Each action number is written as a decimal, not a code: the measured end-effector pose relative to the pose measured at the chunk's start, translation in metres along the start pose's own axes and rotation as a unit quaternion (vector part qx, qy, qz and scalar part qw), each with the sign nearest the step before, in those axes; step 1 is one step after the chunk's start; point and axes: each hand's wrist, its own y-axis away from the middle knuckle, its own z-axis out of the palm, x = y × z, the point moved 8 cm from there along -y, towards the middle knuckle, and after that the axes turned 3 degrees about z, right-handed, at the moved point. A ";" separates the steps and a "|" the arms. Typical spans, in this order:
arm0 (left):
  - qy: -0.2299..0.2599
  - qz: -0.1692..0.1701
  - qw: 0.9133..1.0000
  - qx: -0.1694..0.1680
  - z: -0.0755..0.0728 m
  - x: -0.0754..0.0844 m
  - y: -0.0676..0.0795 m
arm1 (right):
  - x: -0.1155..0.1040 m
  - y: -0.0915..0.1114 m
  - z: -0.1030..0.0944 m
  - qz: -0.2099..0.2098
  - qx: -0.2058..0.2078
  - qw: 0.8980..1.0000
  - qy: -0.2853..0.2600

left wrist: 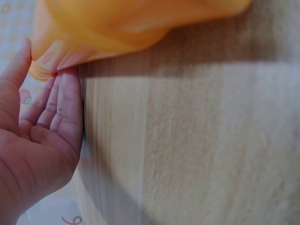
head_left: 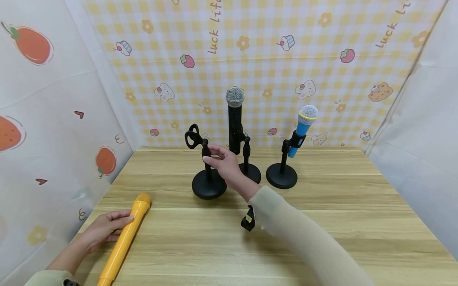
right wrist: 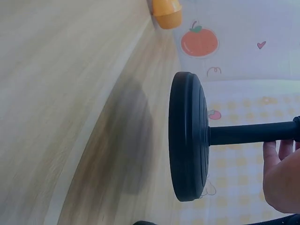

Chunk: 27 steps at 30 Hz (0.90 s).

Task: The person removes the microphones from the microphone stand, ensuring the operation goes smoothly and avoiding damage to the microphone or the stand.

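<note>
At the table's left, my left hand point(head_left: 101, 231) pinches a yellow microphone point(head_left: 123, 242) between thumb and fingers; its head points away from me. In the left wrist view the microphone point(left wrist: 117, 28) is blurred and cut off by the frame's top. My right hand point(head_left: 227, 165) grips the upper post of a black desktop microphone stand point(head_left: 209, 186), whose clip at the top holds nothing. The right wrist view shows the stand's round base point(right wrist: 187, 136) with its shadow apart from it, so it is off the table.
Behind my right hand, a black microphone with a silver head point(head_left: 235, 119) sits in a second stand point(head_left: 252, 174). Farther right, a blue microphone point(head_left: 302, 129) leans in a third stand point(head_left: 281, 176). Patterned cloth walls point(head_left: 250, 71) border the wooden table point(head_left: 340, 190).
</note>
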 end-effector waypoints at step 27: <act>0.002 -0.008 1.000 -0.005 -0.001 -0.002 -0.004 | 0.014 -0.046 0.042 -0.029 0.057 0.997 -0.035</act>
